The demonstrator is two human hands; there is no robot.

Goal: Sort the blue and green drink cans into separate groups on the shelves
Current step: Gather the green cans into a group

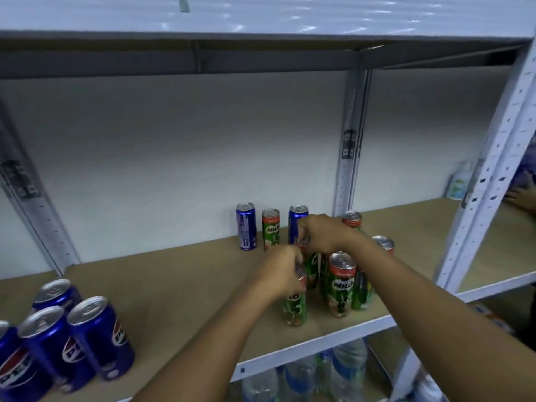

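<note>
Several green Milo cans cluster at the middle right of the wooden shelf (179,288). My left hand (282,269) grips the top of the front green can (295,307). My right hand (322,233) grips the top of another green can (312,264) just behind it. A further green can (342,282) stands beside them on the right. At the back stand two slim blue cans (246,226), (296,220) with a green can (271,229) between them. Several blue Pepsi cans (98,335) are grouped at the shelf's front left.
A white metal upright (490,169) frames the shelf on the right, another (348,146) stands at the back. A white bottle (459,181) sits at the far right, near another person's hand (522,195). Water bottles (342,369) fill the shelf below.
</note>
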